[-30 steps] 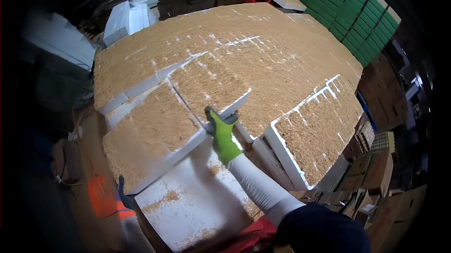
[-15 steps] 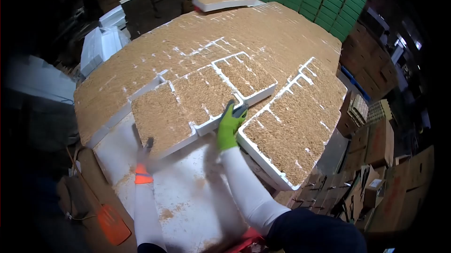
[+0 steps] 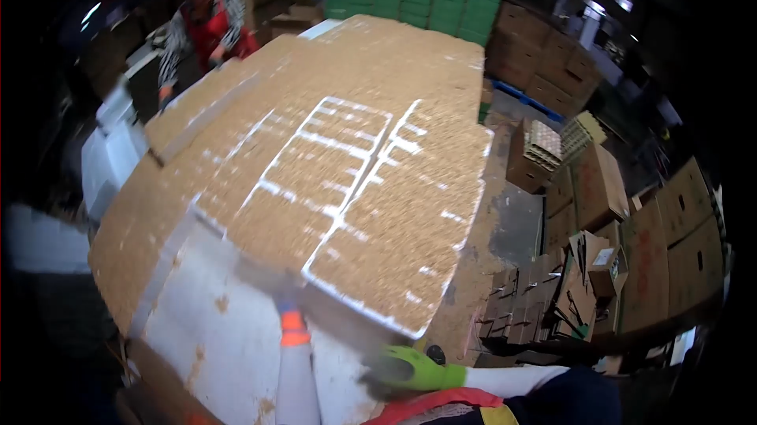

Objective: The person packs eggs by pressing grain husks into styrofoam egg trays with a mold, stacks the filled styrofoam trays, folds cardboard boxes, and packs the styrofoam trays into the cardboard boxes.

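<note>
Two filled trays lay side by side, rims close together. The first tray point(image 3: 264, 274) had its near wall at about eight o'clock from frame centre; the second tray point(image 3: 363, 307) had its near rim at six. Left hand point(image 3: 285, 303), at seven o'clock, was blurred beside the first tray's near wall; contact and grip could not be told. Right hand point(image 3: 402, 367), green-gloved, was at six o'clock, beyond the second tray's near rim and near the white tabletop point(image 3: 189, 283); fingers smeared, grasp likewise undetermined. Handling estimate: white walls looked foam-like, so probably light and stiff for their size, but apt to chip at thin rims. The tan fill point(image 3: 410, 228) appeared loose and likely to spill if tilted. Best hold, judged: palms low on opposite outer walls, tray level, rims unpinched.
</note>
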`<state>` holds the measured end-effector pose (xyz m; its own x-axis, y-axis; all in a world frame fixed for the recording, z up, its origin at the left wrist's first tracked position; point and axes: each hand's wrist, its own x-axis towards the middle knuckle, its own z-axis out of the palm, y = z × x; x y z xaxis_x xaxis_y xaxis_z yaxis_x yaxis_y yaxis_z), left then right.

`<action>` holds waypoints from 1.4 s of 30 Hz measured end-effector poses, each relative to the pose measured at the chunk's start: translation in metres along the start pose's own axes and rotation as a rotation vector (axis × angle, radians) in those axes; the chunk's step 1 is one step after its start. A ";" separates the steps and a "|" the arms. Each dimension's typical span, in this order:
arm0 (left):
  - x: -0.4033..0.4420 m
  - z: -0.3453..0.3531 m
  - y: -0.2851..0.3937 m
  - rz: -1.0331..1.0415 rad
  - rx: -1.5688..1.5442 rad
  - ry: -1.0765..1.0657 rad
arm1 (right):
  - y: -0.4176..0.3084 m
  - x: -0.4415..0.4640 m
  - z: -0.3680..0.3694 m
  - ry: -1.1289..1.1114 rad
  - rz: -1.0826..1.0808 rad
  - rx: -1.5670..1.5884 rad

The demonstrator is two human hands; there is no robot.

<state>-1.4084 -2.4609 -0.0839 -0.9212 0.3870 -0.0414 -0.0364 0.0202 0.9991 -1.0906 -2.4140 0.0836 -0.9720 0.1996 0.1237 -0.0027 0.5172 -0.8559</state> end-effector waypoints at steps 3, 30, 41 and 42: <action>-0.021 0.002 0.035 -0.367 -0.650 -0.092 | 0.035 -0.065 -0.046 0.110 0.196 -0.149; 0.008 0.576 0.068 -0.395 0.343 -0.501 | 0.446 -0.027 -0.472 0.990 0.541 0.021; 0.152 0.782 0.045 -0.347 0.399 -0.642 | 0.547 0.107 -0.627 0.534 0.513 -0.162; 0.160 0.788 0.042 -0.349 0.401 -0.631 | 0.586 0.110 -0.628 0.661 0.428 0.146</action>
<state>-1.2526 -1.6719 -0.0524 -0.4871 0.7402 -0.4635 -0.0291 0.5166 0.8557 -1.0514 -1.5666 -0.0894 -0.5549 0.8319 0.0023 0.2642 0.1789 -0.9477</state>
